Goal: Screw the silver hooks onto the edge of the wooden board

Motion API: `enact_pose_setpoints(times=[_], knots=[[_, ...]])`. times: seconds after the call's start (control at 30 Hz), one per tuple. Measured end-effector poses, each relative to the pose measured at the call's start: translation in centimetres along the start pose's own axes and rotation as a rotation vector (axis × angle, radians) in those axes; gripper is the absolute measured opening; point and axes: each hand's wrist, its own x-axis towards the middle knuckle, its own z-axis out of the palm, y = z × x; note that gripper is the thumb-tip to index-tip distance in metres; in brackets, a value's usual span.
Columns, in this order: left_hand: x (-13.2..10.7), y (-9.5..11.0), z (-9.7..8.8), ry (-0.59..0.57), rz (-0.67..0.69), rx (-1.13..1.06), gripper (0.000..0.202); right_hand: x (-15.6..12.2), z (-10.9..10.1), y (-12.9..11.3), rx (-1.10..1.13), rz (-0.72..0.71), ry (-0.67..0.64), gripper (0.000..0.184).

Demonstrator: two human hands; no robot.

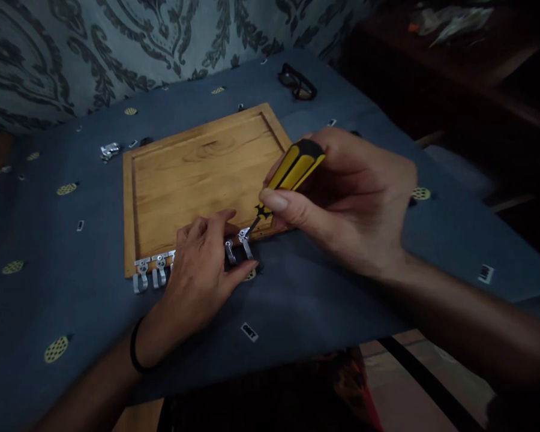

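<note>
1. Faces patterned wall (130,36) at twelve o'clock.
2. Works over blue tablecloth (306,312), reaching wide toward nine, ending at six.
3. Centres on wooden board (193,189).
4. Holds right hand (360,201) raised at three, closed round screwdriver (298,165).
5. Arches left hand (200,258) over board's six-o'clock edge, with unclear grip.
6. Slants tip to metal hook (246,241) at five.

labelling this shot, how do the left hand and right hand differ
The right hand grips a yellow-and-black screwdriver; the left hand lies over the near edge of the wooden board. The left hand has a dark band at its wrist; the right hand has none. Both are ungloved.
</note>
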Motion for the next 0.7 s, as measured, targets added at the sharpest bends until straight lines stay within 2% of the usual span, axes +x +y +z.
enact_pose_setpoints(times=[0.43, 0.7], knots=[[0.11, 0.01, 0.13, 0.004, -0.006, 0.003, 0.066, -0.05, -0.03, 0.47, -0.053, 0.008, -0.056, 0.039], [0.02, 0.00, 0.09, 0.010, 0.007, -0.010, 0.064, 0.21, -0.47, 0.34, -0.061, -0.026, -0.156, 0.033]])
